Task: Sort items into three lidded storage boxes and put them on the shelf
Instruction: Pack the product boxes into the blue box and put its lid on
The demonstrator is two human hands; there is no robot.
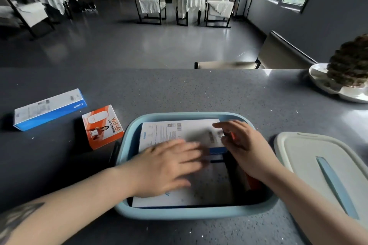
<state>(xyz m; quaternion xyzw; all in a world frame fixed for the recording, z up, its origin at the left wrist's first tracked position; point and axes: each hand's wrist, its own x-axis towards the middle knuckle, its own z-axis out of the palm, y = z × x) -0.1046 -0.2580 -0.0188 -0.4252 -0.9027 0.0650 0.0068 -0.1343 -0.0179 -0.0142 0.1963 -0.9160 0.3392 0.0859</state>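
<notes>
A light blue storage box [129,131] stands open on the grey counter in front of me. Inside lie white and blue product boxes [171,131], label side up. My left hand [169,167] lies flat on them with straight fingers, blurred by motion. My right hand [241,143] reaches into the right side of the storage box, its fingers spread over the white box; whether they grip anything is hard to tell. The box's pale lid [314,165] with a blue handle strip lies on the counter to the right.
A blue and white Anker box [49,109] and an orange WiFi box [102,126] lie on the counter to the left. A white dish with a dark pinecone-like ornament [348,65] sits at the far right. Chairs and tables stand beyond the counter.
</notes>
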